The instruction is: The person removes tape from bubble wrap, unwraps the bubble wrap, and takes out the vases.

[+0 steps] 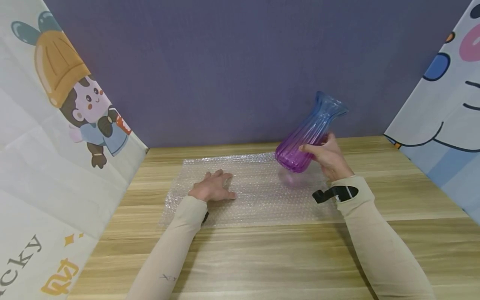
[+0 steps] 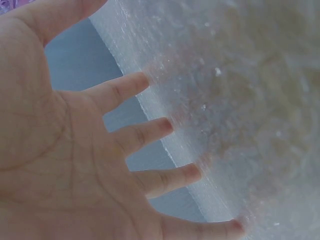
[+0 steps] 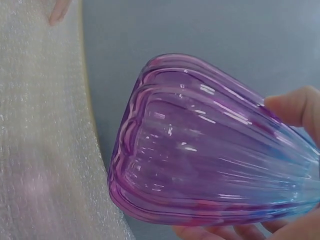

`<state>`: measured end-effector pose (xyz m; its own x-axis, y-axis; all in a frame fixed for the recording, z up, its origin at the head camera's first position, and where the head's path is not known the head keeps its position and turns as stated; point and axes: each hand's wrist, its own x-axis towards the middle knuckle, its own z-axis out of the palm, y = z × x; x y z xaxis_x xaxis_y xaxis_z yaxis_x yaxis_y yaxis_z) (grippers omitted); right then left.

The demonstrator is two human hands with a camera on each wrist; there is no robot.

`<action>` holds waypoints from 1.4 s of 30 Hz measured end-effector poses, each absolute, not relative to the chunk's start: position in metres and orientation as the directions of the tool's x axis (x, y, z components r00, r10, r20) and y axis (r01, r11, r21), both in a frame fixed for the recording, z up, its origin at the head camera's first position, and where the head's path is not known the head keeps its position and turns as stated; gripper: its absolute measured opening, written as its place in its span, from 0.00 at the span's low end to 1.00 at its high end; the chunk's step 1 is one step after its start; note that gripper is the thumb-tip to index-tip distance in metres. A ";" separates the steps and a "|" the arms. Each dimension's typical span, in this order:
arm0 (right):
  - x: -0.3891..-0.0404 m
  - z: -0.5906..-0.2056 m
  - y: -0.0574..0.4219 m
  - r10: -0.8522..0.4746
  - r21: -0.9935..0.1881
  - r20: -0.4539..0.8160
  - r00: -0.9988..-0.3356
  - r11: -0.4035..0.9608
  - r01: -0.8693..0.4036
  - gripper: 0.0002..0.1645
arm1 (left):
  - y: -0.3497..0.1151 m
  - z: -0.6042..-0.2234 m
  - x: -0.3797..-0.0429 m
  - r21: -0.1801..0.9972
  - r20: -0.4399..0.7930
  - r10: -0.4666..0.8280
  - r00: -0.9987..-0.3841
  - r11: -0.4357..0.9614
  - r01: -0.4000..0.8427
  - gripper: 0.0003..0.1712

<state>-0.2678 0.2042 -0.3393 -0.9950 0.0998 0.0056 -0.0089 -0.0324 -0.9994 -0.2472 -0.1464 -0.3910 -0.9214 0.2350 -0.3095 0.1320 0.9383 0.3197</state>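
A ribbed glass vase (image 1: 305, 139), blue at its flared mouth and purple-pink at its base, is tilted in the head view with its mouth up to the right. My right hand (image 1: 330, 160) grips it around the body, thumb on the near side; the right wrist view shows the vase (image 3: 200, 145) with fingers beneath it. Below lies a sheet of clear bubble wrap (image 1: 258, 204), spread flat. On its left part rests my left hand (image 1: 213, 186), fingers spread. In the left wrist view, those straight fingertips touch the bubble wrap (image 2: 240, 110).
The wood-grain table (image 1: 262, 258) carries the sheet and meets a dark blue-grey wall panel (image 1: 225, 75) at the back. Printed cloths with cartoon figures hang at the left (image 1: 37, 166) and right (image 1: 450, 125). A black strap (image 1: 337, 193) circles the right wrist.
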 end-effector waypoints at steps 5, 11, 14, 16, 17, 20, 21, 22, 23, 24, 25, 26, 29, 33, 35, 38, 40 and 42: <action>-0.269 -0.339 0.208 0.105 -0.998 0.002 -0.994 -0.061 -0.008 0.48 | -0.145 -0.391 -0.247 0.319 -0.315 0.232 -0.920 0.939 0.128 0.50; -0.272 -0.341 0.211 0.126 -0.998 0.010 -0.992 -0.061 -0.018 0.46 | -0.144 -0.392 -0.248 0.322 -0.317 0.230 -0.920 0.939 0.123 0.50; -0.273 -0.341 0.212 0.132 -0.997 0.012 -0.991 -0.076 -0.022 0.46 | -0.144 -0.392 -0.248 0.325 -0.318 0.229 -0.920 0.938 0.121 0.50; -0.273 -0.341 0.213 0.131 -0.996 0.014 -0.991 -0.087 -0.026 0.46 | -0.144 -0.392 -0.248 0.326 -0.317 0.228 -0.920 0.938 0.120 0.50; -0.273 -0.341 0.214 0.130 -0.995 0.014 -0.991 -0.095 -0.027 0.46 | -0.144 -0.392 -0.248 0.327 -0.317 0.228 -0.920 0.938 0.120 0.50; -0.273 -0.342 0.215 0.133 -0.995 0.019 -0.991 -0.098 -0.032 0.46 | -0.145 -0.392 -0.247 0.328 -0.317 0.227 -0.921 0.937 0.118 0.50; -0.273 -0.342 0.216 0.138 -0.995 0.022 -0.990 -0.088 -0.034 0.46 | -0.145 -0.392 -0.247 0.328 -0.317 0.226 -0.921 0.937 0.117 0.50; -0.273 -0.342 0.216 0.145 -0.996 0.023 -0.989 -0.080 -0.034 0.46 | -0.145 -0.392 -0.247 0.327 -0.317 0.227 -0.921 0.938 0.118 0.50; -0.272 -0.341 0.217 0.151 -0.997 0.024 -0.988 -0.069 -0.034 0.46 | -0.145 -0.392 -0.247 0.327 -0.317 0.227 -0.921 0.938 0.118 0.50; -0.272 -0.341 0.218 0.159 -0.998 0.025 -0.987 -0.056 -0.034 0.46 | -0.145 -0.392 -0.247 0.328 -0.318 0.227 -0.921 0.937 0.118 0.50; -0.272 -0.341 0.218 0.165 -0.998 0.025 -0.986 -0.047 -0.033 0.46 | -0.145 -0.392 -0.247 0.328 -0.317 0.228 -0.921 0.937 0.119 0.50; -0.271 -0.341 0.219 0.173 -0.999 0.025 -0.985 -0.035 -0.031 0.46 | -0.145 -0.392 -0.247 0.329 -0.318 0.229 -0.920 0.937 0.119 0.50; -0.272 -0.341 0.221 0.185 -0.999 0.028 -0.982 -0.032 -0.034 0.45 | -0.145 -0.392 -0.247 0.331 -0.316 0.230 -0.920 0.936 0.120 0.50; -0.273 -0.342 0.224 0.209 -0.998 0.036 -0.977 -0.048 -0.047 0.45 | -0.145 -0.392 -0.248 0.324 -0.314 0.230 -0.921 0.938 0.124 0.49; -0.274 -0.343 0.225 0.226 -0.998 0.040 -0.973 -0.046 -0.052 0.45 | -0.145 -0.392 -0.247 0.320 -0.313 0.230 -0.922 0.939 0.125 0.49; -0.275 -0.344 0.227 0.247 -0.998 0.044 -0.968 -0.035 -0.054 0.47 | -0.145 -0.392 -0.247 0.319 -0.311 0.230 -0.922 0.939 0.127 0.50; -0.275 -0.344 0.228 0.257 -0.998 0.045 -0.965 -0.025 -0.053 0.48 | -0.145 -0.392 -0.247 0.318 -0.310 0.229 -0.923 0.939 0.126 0.50; -0.275 -0.344 0.229 0.263 -0.998 0.046 -0.964 -0.017 -0.052 0.49 | -0.145 -0.392 -0.247 0.317 -0.308 0.229 -0.923 0.940 0.127 0.50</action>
